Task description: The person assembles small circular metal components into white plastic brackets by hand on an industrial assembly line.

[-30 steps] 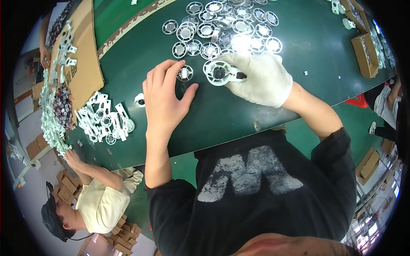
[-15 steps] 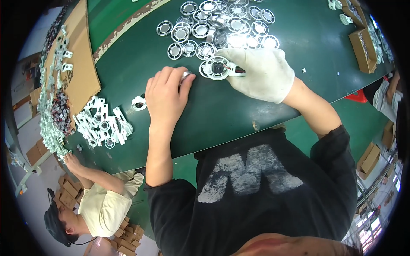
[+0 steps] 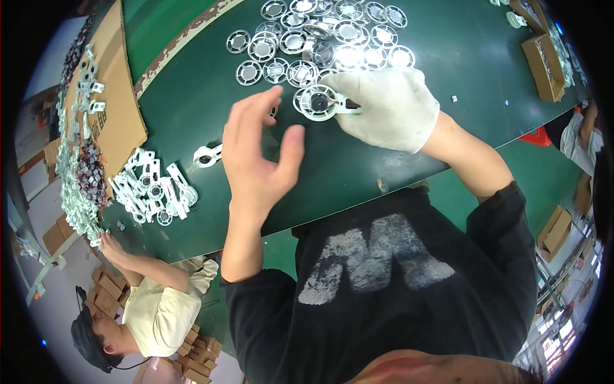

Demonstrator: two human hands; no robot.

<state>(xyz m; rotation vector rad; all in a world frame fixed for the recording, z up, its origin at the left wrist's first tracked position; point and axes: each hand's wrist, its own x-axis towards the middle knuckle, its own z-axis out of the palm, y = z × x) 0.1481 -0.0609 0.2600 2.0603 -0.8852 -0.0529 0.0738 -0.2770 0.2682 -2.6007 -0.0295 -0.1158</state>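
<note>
Our left hand (image 3: pixel 261 155) is opening, freeing a silver ring (image 3: pixel 274 112); our right hand (image 3: pixel 389 110) is grasping a white housing (image 3: pixel 325 104).

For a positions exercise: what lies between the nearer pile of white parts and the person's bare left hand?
In the head view, one white ring-ended part lies on the green table between the pile and the left hand.

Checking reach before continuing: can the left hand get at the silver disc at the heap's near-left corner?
Probably yes: the left hand is open, and the silver disc lies just past its fingertips, nothing visibly between.
</note>
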